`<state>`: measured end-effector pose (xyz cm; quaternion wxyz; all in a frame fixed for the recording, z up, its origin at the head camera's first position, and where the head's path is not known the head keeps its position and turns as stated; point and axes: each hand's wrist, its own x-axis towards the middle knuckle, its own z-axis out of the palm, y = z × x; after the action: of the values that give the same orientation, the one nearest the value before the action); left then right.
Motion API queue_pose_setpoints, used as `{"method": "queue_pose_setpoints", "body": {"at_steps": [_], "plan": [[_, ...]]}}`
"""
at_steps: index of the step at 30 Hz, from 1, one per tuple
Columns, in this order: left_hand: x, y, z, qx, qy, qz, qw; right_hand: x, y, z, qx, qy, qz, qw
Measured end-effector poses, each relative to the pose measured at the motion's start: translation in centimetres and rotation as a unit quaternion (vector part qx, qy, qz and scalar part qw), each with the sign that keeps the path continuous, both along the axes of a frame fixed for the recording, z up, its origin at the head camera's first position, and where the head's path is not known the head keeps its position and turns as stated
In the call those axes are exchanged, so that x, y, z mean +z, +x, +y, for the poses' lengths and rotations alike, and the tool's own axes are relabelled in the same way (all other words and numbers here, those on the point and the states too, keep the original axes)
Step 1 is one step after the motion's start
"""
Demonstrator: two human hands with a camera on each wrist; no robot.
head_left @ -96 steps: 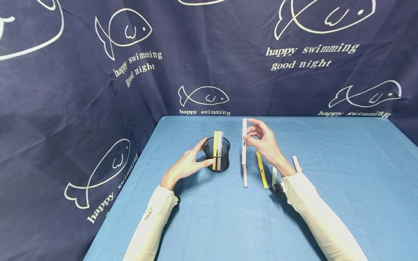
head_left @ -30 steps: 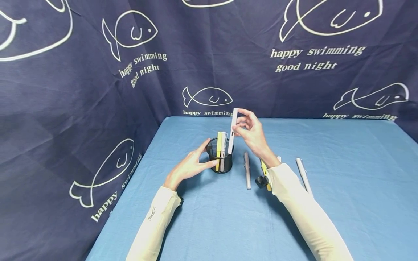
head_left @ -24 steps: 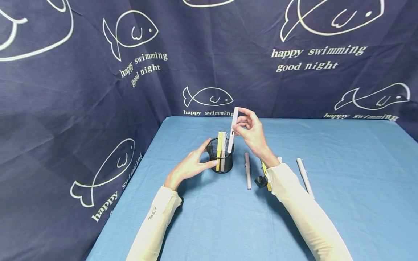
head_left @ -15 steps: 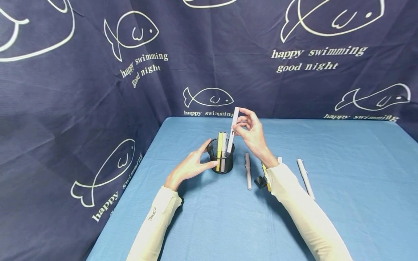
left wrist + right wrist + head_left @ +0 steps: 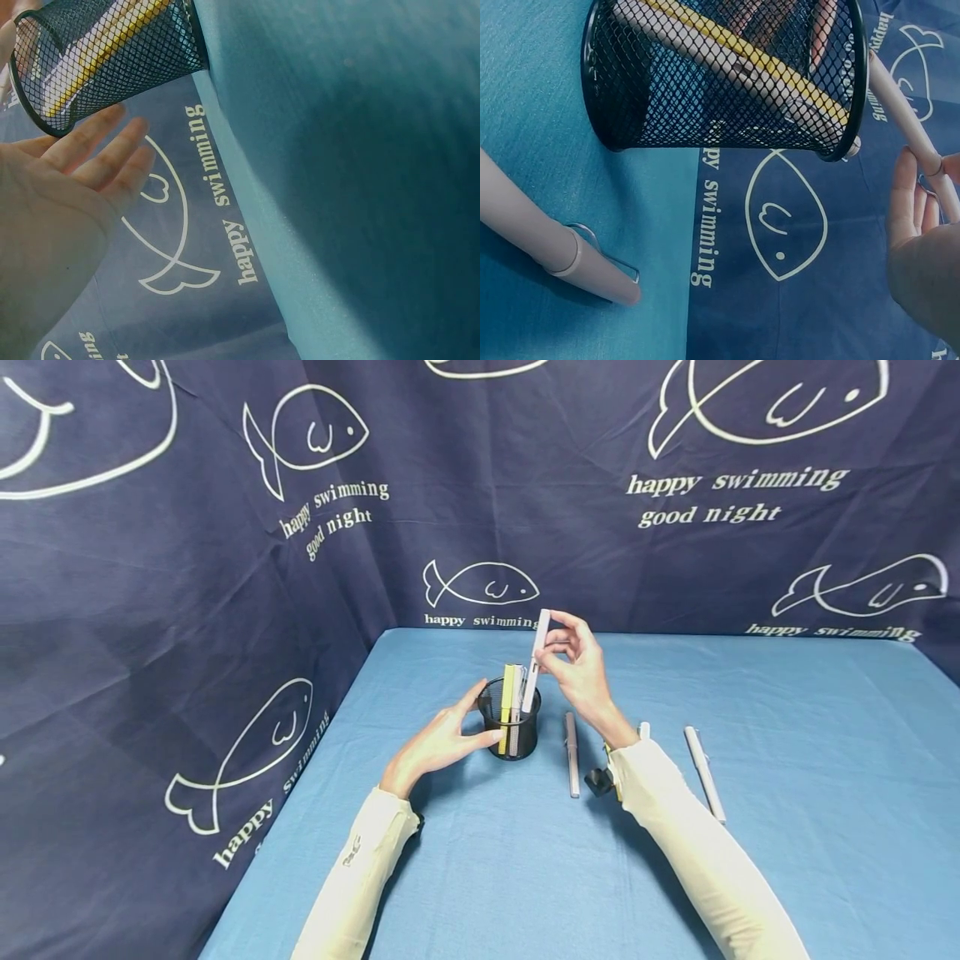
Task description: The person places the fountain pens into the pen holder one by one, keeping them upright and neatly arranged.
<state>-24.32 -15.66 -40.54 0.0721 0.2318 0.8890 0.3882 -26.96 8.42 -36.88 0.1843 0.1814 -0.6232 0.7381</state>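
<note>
A black mesh pen holder (image 5: pixel 527 737) stands upright on the blue cloth. My left hand (image 5: pixel 433 747) holds it from the left, thumb in front and index finger behind the rim; the other fingers extend beside it in the left wrist view. Inside lean a yellow pen (image 5: pixel 507 687) and a pale grey pen (image 5: pixel 517 693). My right hand (image 5: pixel 585 675) pinches a whitish capped pen (image 5: pixel 530 692) between thumb and fingers, tilted, its lower end at the holder's right rim. In the right wrist view this pen (image 5: pixel 901 109) reaches the rim's edge.
A pinkish-grey pen (image 5: pixel 572 758) lies right of the holder, and a silvery pen (image 5: pixel 705 775) farther right. Beneath the right forearm, a yellow pen (image 5: pixel 619 792) and a pale pen (image 5: pixel 644 729) are mostly hidden. A dark fish-print curtain (image 5: pixel 450 485) hangs behind the table.
My right hand has carried the whitish pen left from above the lying pens to the holder's rim, and it barely moves in the last second. The left hand keeps its hold.
</note>
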Motion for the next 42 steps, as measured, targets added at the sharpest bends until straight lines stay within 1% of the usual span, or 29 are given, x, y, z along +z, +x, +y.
{"method": "queue_pose_setpoints", "body": {"at_steps": [9, 17, 21, 26, 28, 29, 35, 36, 42], "plan": [[0.0, -0.1, 0.0, 0.001, -0.002, 0.003, 1.0, -0.2, -0.1, -0.1, -0.005, 0.007, 0.009, 0.9999], [0.1, 0.0, 0.1, 0.0, 0.0, 0.001, 1.0, -0.6, -0.1, 0.0, -0.002, 0.008, 0.002, 1.0], [0.0, -0.1, 0.1, -0.001, 0.001, -0.001, 1.0, -0.8, -0.1, 0.0, -0.009, 0.026, 0.01, 0.9996], [-0.1, -0.2, 0.1, -0.002, 0.002, -0.001, 1.0, -0.9, 0.1, 0.2, -0.019, 0.064, 0.021, 0.9976], [-0.1, -0.2, 0.1, -0.002, 0.001, 0.0, 1.0, -0.9, 0.2, 0.3, -0.016, 0.074, 0.022, 0.9969], [-0.1, -0.1, 0.1, -0.003, 0.001, 0.001, 1.0, -0.6, 0.6, 0.4, -0.013, 0.076, 0.02, 0.9968], [-0.2, -0.1, 0.1, -0.006, 0.003, 0.018, 0.9998, -1.0, 0.7, 1.4, -0.004, 0.073, 0.017, 0.9972], [-0.2, -0.1, 0.1, -0.007, 0.004, 0.019, 0.9998, -1.4, 0.5, 1.7, -0.006, 0.071, 0.017, 0.9973], [-0.1, 0.0, 0.2, -0.003, 0.0, 0.013, 0.9999, -1.5, 0.9, 2.9, -0.008, 0.073, 0.013, 0.9972]]}}
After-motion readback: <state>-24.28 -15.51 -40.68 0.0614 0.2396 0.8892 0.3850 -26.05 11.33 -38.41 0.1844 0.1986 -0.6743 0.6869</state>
